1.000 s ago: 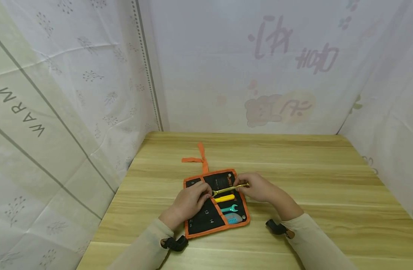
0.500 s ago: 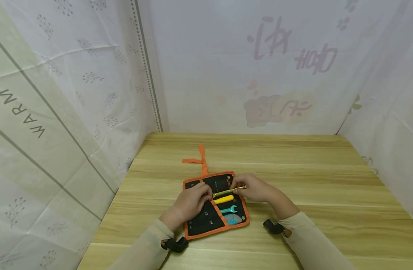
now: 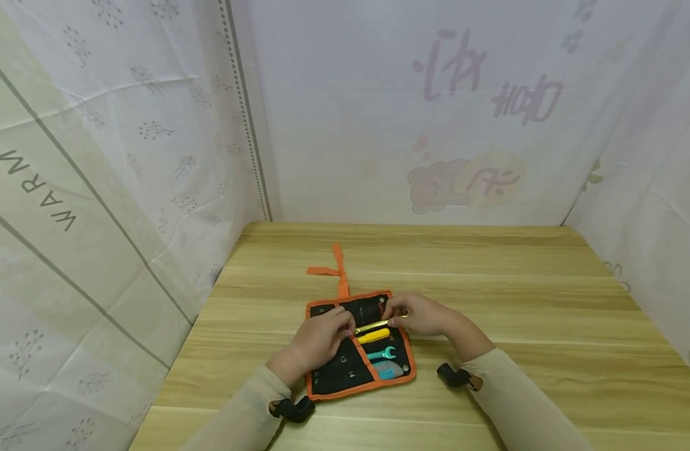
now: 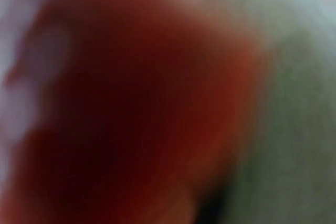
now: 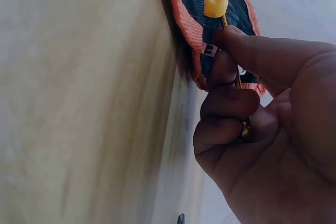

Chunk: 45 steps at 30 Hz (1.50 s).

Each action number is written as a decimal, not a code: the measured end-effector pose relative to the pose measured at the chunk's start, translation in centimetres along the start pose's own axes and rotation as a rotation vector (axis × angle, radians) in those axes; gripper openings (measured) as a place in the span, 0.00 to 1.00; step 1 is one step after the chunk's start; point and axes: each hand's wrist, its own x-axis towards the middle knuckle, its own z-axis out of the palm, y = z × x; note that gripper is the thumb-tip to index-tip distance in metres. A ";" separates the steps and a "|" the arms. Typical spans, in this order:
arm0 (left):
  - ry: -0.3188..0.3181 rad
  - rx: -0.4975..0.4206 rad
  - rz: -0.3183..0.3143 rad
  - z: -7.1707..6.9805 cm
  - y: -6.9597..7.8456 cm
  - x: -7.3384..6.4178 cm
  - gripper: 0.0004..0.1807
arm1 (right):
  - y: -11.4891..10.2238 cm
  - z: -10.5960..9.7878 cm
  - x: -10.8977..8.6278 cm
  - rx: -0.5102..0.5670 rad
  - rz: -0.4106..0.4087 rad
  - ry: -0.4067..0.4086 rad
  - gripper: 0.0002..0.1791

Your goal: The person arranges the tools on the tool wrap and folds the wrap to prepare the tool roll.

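Note:
A black tool pouch [image 3: 330, 382] with orange trim lies spread on the table. My right hand [image 3: 422, 315] pinches a gold wrench [image 3: 371, 327] between thumb and fingers; in the right wrist view its gold end [image 5: 246, 130] shows among the curled fingers. The wrench's other end disappears at the pocket edge under my left fingers. My left hand [image 3: 324, 335] rests over the pockets and pinches their orange edge. A yellow handle [image 3: 375, 336], a teal open-end wrench [image 3: 383, 353] and a teal-grey handle [image 3: 387, 369] stick out of the pockets below. The left wrist view is blurred.
Orange tie straps [image 3: 342, 282] stretch from the pouch's far edge over the wooden table [image 3: 491, 269]. Patterned curtains [image 3: 345, 125] enclose the back and sides. A black band piece sits at each wrist, the right one [image 3: 453, 375] just above the table.
My right hand has moved left and slightly nearer, sliding the gold wrench toward the pocket, so less of it shows. My left hand stays in place. The pouch has shifted slightly nearer.

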 end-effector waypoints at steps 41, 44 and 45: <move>-0.016 -0.169 -0.195 -1.3 -1.0 -0.4 0.11 | 0.8 -1.0 -3.2 -0.277 -0.067 0.218 0.14; -0.015 -0.170 -0.185 -1.2 -1.0 -0.4 0.11 | 0.6 -0.8 -3.0 -0.333 -0.079 0.221 0.13; -0.015 -0.169 -0.180 -1.2 -1.0 -0.4 0.11 | 0.4 -0.7 -2.9 -0.347 -0.081 0.218 0.13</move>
